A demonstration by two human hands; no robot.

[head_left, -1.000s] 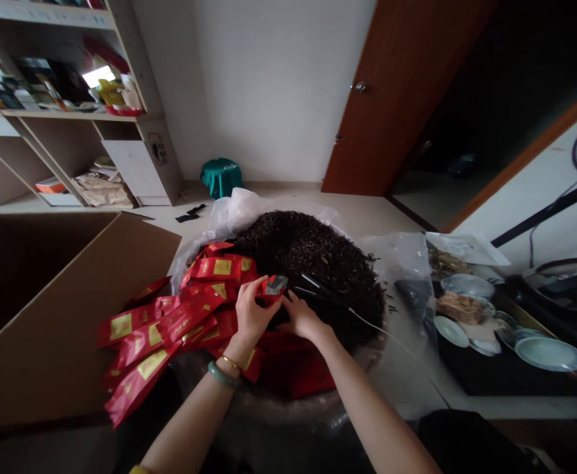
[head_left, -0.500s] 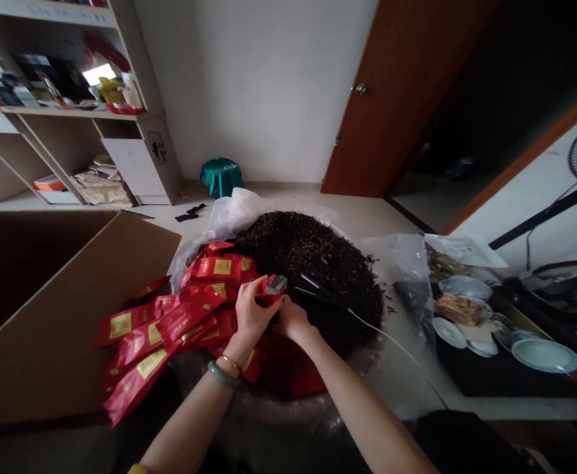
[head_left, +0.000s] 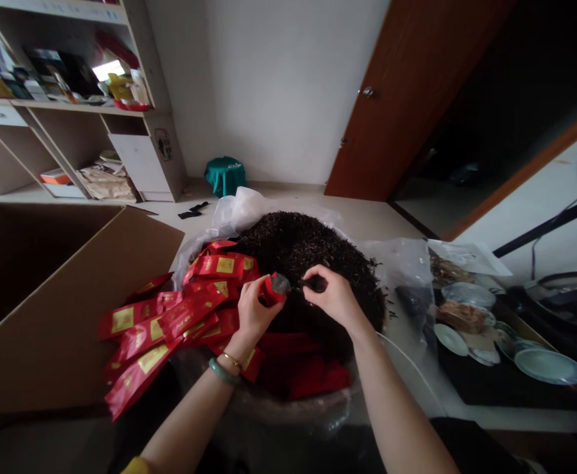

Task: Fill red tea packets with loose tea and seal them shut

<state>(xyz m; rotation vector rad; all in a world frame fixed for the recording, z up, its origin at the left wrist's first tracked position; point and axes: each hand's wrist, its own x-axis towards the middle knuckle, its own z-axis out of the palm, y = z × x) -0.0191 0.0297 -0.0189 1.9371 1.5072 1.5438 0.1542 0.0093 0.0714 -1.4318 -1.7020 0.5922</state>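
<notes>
My left hand is closed around a small red packet, whose open mouth shows a silver lining and faces up and right. My right hand hovers over a mound of dark loose tea leaves, thumb and forefinger curled together. Something dark is at its fingertips, but I cannot make out what. Left of my left hand lies a heap of filled red packets with yellow labels. More flat red packets lie below, between my forearms.
A big cardboard box stands open at left. Clear plastic sheeting surrounds the tea. A white cord runs past my right forearm. Dishes sit on a black surface at right. A green-covered bin stands by the wall.
My right hand has left the packet's mouth and moved right and up over the tea. The black corded tool on the tea is now hidden behind it. My left hand still holds the packet.
</notes>
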